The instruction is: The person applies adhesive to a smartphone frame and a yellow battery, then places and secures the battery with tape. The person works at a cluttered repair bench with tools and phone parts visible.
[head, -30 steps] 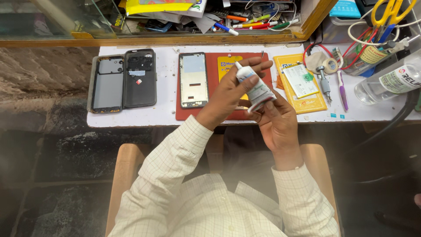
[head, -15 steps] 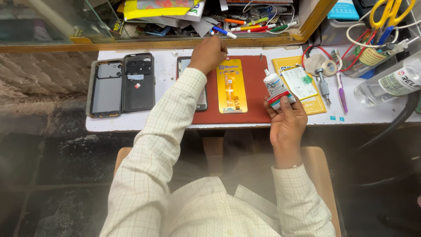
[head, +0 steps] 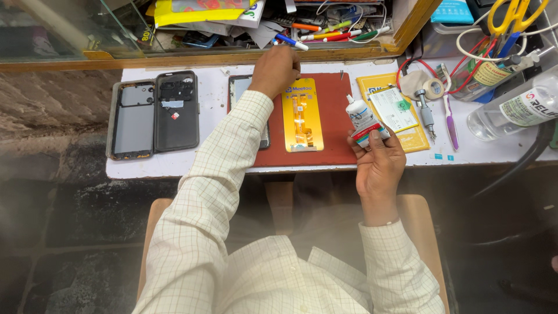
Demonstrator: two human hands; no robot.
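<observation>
While the right hand [head: 381, 166] grips the glue tube [head: 361, 118] upright mid-frame, the left hand [head: 274, 71], loosely curled and seemingly empty, reaches upper centre toward pens [head: 325, 35]; best keep that tube steady.

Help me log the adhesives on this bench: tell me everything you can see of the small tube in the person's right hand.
The small tube is white and looks like plastic, with a narrow nozzle tip pointing up and away and a coloured band low on its body. The right hand grips its lower end, fingers wrapped round it, so the base is hidden. It is held tilted just above the near right edge of the red mat, beside the yellow packet. Whether it is capped is unclear.
</observation>
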